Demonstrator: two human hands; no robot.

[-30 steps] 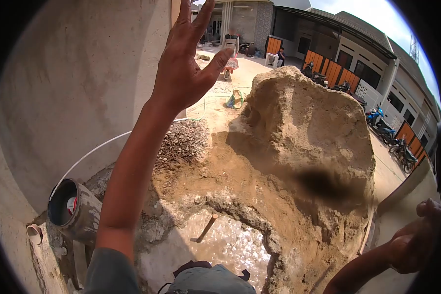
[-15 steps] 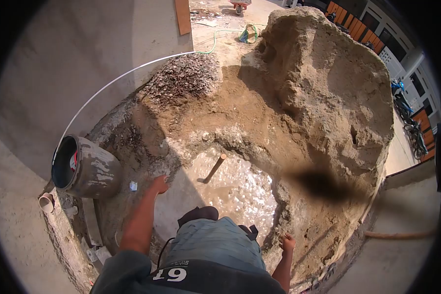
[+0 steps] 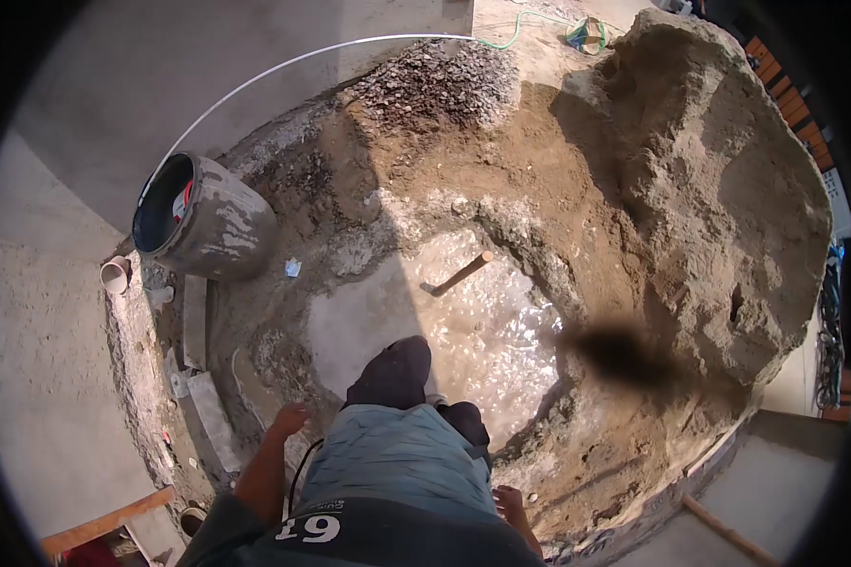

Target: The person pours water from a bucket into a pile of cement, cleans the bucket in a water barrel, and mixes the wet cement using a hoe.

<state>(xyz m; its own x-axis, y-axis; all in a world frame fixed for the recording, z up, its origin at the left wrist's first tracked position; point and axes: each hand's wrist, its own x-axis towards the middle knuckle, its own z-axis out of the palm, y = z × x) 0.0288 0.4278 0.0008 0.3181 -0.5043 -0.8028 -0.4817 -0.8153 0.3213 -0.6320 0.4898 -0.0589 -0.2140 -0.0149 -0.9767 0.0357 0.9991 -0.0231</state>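
Lowered since the earliest frame: left hand (image 3: 291, 420), from high in view to beside the left hip; right hand (image 3: 511, 503), from far out to near the right hip. Left fingers: loosely bent, released, gripping nothing visible. Right fingers: partly hidden; cannot tell whether clenched or loose. Next out: 1 pool of wet grey mix (image 3: 482, 331), just ahead of dark trousers (image 3: 392, 373); likely slip hazard, from slick material and a rough edge. Set in it: 1 wooden handle (image 3: 461, 272), tilted, apart from both hands, lower end unseen; could topple or sink, for want of visible support. Leftward: 1 grimy bucket (image 3: 225, 227), with a pale hose (image 3: 284, 66) at its rim; could shift or spill, should a foot snag the hose. Farther: 1 gravel heap (image 3: 435, 85); 1 tall sand mound (image 3: 728, 180), steep-sided, liable to slump poolward if undercut.
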